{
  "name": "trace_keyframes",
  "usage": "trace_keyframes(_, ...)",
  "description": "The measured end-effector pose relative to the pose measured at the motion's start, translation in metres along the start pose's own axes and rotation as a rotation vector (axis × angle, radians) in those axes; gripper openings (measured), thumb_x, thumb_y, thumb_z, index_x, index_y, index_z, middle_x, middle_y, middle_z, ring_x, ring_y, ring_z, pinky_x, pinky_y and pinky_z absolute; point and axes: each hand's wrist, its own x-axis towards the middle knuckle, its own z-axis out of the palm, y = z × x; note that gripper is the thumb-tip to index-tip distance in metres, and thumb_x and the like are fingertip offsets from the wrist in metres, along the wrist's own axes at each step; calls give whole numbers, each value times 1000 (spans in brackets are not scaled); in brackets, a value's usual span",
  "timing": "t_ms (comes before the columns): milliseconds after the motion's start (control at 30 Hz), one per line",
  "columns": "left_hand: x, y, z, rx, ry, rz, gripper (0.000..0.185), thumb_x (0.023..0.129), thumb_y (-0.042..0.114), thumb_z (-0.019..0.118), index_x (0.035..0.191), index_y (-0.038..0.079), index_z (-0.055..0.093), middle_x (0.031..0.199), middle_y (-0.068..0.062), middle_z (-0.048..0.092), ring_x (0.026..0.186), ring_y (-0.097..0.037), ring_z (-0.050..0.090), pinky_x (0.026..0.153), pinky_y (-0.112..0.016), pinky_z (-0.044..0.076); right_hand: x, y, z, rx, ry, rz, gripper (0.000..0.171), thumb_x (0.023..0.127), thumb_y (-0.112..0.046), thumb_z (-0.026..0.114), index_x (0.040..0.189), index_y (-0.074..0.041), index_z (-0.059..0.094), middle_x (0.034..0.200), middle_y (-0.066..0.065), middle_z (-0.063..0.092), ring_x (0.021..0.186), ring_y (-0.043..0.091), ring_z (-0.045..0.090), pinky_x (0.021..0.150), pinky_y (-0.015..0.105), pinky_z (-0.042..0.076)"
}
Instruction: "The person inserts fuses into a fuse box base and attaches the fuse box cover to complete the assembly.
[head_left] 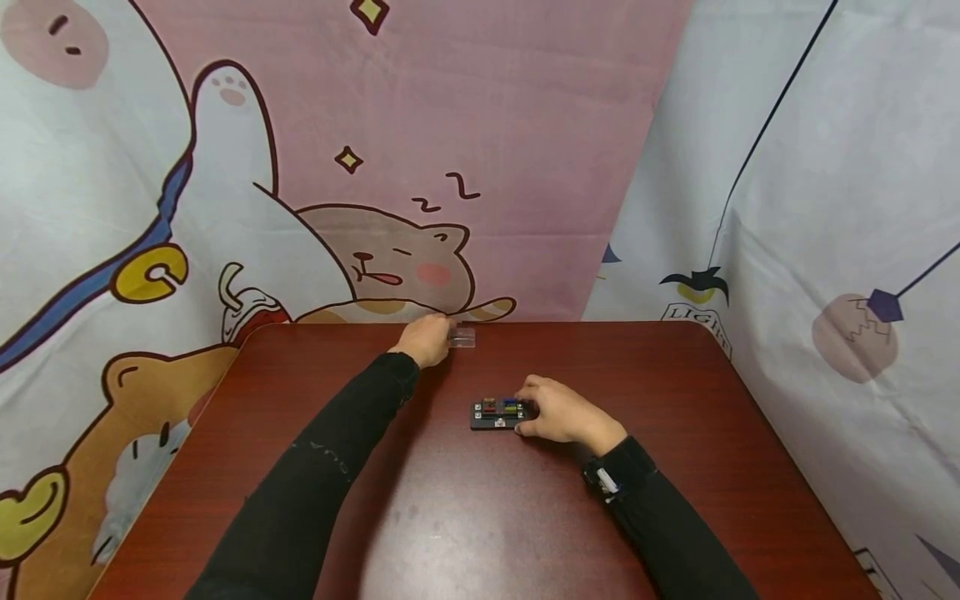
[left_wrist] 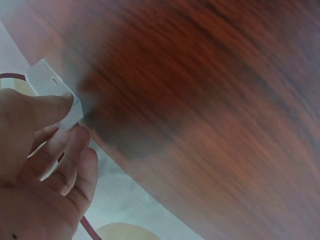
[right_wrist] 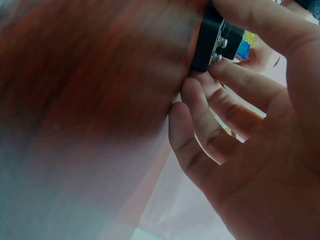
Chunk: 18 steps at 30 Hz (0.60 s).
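step: fetching cover | left hand (head_left: 424, 339) pinches clear lid (head_left: 462, 337) | right hand (head_left: 558, 412) fingers grip fuse block (head_left: 496, 413) on tabletop (head_left: 675, 392) | next: likely needs lid aligned squarely over block

Dark red-brown wooden table (head_left: 465, 533) with rounded corners, shining a little in the middle. Behind and along both sides, printed cloth backdrop (head_left: 525, 125) hanging: pink part showing a sleeping cartoon cat (head_left: 390, 267), white part at right carrying dark line drawings.
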Motion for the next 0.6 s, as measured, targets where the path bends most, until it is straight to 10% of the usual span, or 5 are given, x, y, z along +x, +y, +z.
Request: trace_keyframes(600,-28,-1,-4,-121,51,14,34,104,20,75,136,11,75,130,-10,72,115,-29,69,100,-51,58,0,-4,0,-8,-22,49,53,98,-36,85,144,-13,73,128,-1,64,113,17,62,99,44,54)
